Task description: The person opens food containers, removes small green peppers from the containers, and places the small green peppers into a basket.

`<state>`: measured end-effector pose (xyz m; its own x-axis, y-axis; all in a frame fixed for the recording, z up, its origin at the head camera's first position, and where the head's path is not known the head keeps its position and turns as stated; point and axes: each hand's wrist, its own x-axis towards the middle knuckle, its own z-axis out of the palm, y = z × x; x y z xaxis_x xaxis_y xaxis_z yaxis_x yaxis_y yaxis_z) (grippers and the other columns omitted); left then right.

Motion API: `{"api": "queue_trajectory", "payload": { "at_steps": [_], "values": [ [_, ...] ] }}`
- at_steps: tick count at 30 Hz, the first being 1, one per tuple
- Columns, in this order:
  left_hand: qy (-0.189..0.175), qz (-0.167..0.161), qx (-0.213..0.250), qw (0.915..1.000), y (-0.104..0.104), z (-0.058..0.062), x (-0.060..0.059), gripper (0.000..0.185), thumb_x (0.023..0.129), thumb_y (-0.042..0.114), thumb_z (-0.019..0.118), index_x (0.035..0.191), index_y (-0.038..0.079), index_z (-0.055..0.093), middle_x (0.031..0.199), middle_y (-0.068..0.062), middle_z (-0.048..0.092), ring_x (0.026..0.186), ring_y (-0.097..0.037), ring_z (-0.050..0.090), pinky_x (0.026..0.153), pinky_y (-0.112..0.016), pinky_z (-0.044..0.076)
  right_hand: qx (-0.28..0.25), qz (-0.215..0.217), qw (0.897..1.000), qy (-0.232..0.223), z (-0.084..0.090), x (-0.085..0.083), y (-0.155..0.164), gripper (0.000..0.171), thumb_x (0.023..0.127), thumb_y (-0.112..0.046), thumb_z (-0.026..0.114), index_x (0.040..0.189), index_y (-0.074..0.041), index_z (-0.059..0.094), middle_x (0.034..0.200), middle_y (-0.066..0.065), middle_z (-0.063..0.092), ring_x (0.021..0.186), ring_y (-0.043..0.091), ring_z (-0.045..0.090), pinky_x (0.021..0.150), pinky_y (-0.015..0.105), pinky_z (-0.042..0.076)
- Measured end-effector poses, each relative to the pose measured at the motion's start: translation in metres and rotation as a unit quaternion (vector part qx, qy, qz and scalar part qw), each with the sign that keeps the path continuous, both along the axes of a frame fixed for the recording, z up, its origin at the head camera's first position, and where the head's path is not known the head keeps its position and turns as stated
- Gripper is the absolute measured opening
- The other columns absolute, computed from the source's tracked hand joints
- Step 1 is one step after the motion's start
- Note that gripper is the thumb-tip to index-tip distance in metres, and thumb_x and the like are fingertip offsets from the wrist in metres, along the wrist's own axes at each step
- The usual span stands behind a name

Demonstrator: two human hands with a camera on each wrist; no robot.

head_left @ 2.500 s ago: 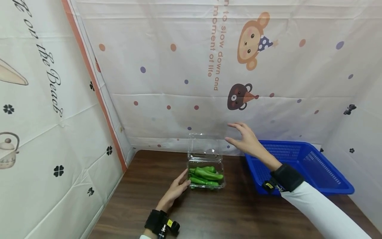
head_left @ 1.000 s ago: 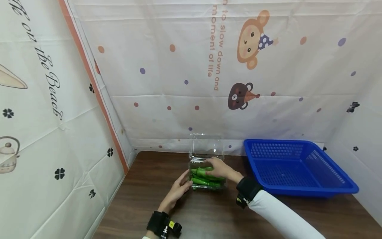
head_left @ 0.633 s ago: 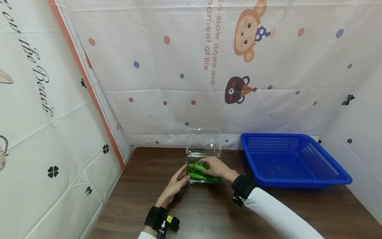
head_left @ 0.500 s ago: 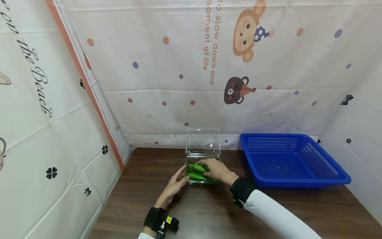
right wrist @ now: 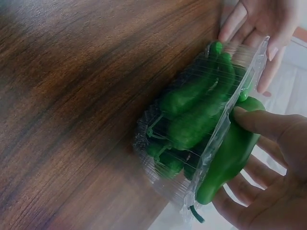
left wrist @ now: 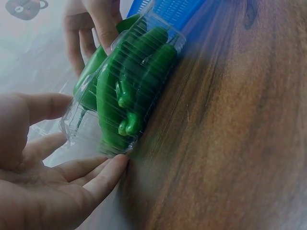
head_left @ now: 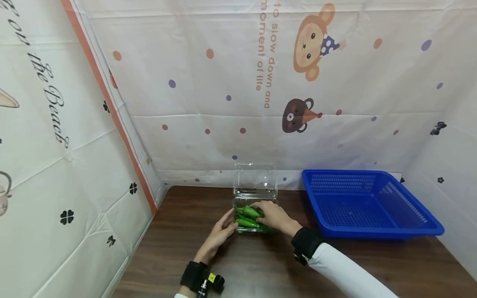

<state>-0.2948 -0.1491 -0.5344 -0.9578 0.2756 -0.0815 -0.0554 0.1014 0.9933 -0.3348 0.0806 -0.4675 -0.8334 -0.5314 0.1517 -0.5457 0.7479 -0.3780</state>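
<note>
A clear plastic clamshell box (right wrist: 224, 128) holds several long green peppers (left wrist: 111, 91), and its lid (head_left: 255, 178) stands raised at the back. My right hand (head_left: 275, 217) reaches into it and grips the topmost green pepper (right wrist: 235, 155). The right wrist view has the thumb on one side of that pepper and the fingers on the other; its stem sticks out past the rim. At the box's left end rests my left hand (head_left: 219, 235). Its nearly straight fingers and thumb touch the clear wall in the left wrist view.
A blue perforated plastic basket (head_left: 372, 229) sits on the dark wooden table (head_left: 253, 269), right of the box. Printed white cloth (head_left: 201, 95) stands behind the table and along both sides. Each wrist wears a black strap with a small camera.
My right hand came down from the air near the basket into the box and took hold of the top pepper. My left hand stayed at the box's left end.
</note>
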Motion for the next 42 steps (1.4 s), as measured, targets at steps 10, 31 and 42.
{"api": "queue_trajectory", "payload": {
  "at_steps": [10,31,42],
  "values": [
    [-0.001,0.001,-0.005,1.0,0.001,0.001,0.0,0.063,0.108,0.024,0.053,0.164,0.019,0.024,0.165,-0.028,0.026,0.148,-0.045,0.037,0.119,-0.057,0.041,-0.011,-0.017,1.0,0.009,-0.003,0.001,-0.001,0.047,0.083,-0.006,0.083,0.128,-0.008,0.069,0.12,0.014,0.073,0.106,0.03,0.07,0.081,0.049,0.061],
    [-0.008,0.0,0.003,1.0,-0.001,0.001,-0.001,0.065,0.107,0.025,0.055,0.164,0.018,0.025,0.165,-0.029,0.025,0.148,-0.045,0.037,0.118,-0.058,0.042,-0.012,-0.039,0.999,0.031,0.013,0.007,-0.001,0.051,0.083,-0.012,0.085,0.131,-0.012,0.069,0.122,0.012,0.073,0.099,0.024,0.07,0.076,0.045,0.06],
    [-0.014,0.003,0.004,0.9999,0.0,0.001,-0.002,0.065,0.107,0.025,0.055,0.164,0.018,0.025,0.165,-0.03,0.025,0.146,-0.045,0.042,0.118,-0.057,0.042,-0.035,-0.029,0.998,0.045,0.039,0.012,0.003,0.05,0.085,-0.013,0.084,0.133,-0.009,0.067,0.117,0.013,0.074,0.096,0.025,0.071,0.073,0.041,0.06]
  ]
}}
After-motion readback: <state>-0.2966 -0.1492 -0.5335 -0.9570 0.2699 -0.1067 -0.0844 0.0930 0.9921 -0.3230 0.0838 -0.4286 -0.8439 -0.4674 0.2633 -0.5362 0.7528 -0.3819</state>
